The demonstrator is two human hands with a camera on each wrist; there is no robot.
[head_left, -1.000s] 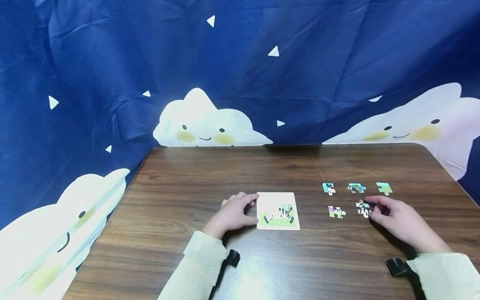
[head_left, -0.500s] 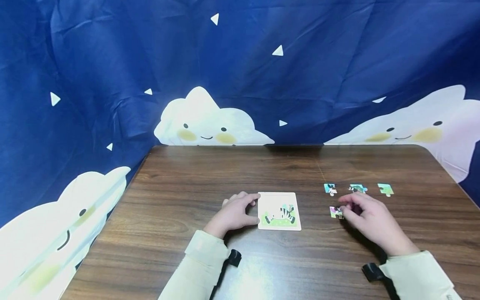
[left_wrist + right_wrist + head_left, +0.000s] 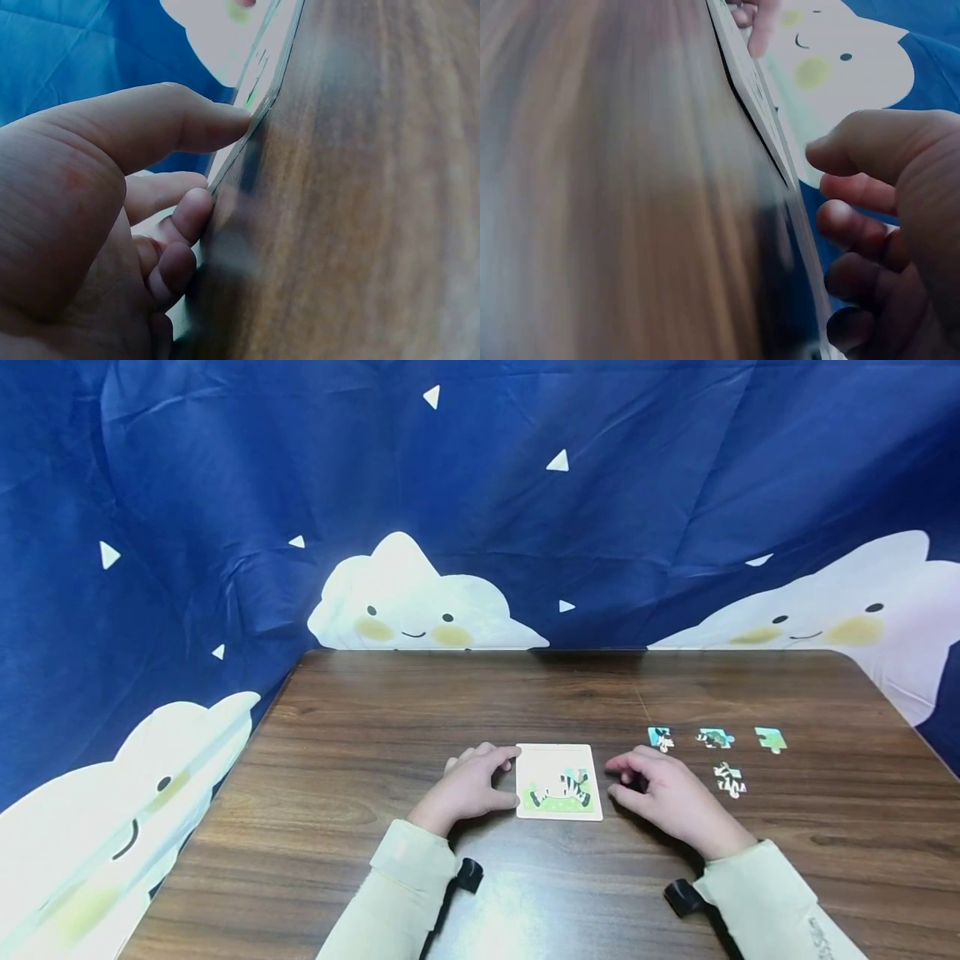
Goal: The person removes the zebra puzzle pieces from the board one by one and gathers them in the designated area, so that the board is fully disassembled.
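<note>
The zebra puzzle board (image 3: 538, 762) lies on the bench (image 3: 375, 718), its left edge touched by the left hand (image 3: 467, 789), grip spread; the right hand (image 3: 671, 800) is just beside its right edge, whether pinching anything I can't tell.

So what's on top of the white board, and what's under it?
On the board is part of a zebra with green grass; its top left is plain white. Around it is the brown table. Whatever is directly under it is covered, so I can't see.
</note>
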